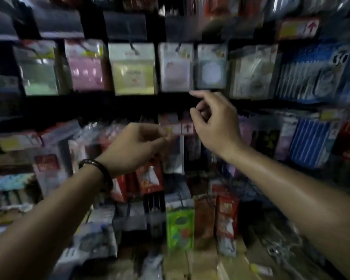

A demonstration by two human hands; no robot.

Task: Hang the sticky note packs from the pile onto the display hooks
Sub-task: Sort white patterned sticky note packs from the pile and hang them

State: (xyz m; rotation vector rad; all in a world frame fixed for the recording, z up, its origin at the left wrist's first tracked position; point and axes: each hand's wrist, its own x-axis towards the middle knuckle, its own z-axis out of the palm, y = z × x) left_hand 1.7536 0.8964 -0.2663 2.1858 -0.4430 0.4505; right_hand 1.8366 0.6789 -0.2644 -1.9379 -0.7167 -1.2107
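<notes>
The picture is motion-blurred. A row of sticky note packs hangs on display hooks: a green pack point(38, 75), a pink pack point(85, 69), a yellow pack point(132, 71), a pale pack point(176, 69) and a light blue pack point(210, 67). My right hand point(214, 122) is raised just below the pale and light blue packs, index finger stretched toward their lower edges, other fingers loosely curled, holding nothing. My left hand point(135, 146), with a dark bracelet on its wrist, is lower and to the left. Its fingers curl against the thumb with nothing visible between them.
More packaged goods hang below: red packs point(150, 176), a bright green pack point(180, 229) and blue striped packs point(309, 142) at the right. Price labels point(180, 128) sit on a hook just beyond my left fingertips. Loose wrapped packs point(97, 239) lie at the bottom left.
</notes>
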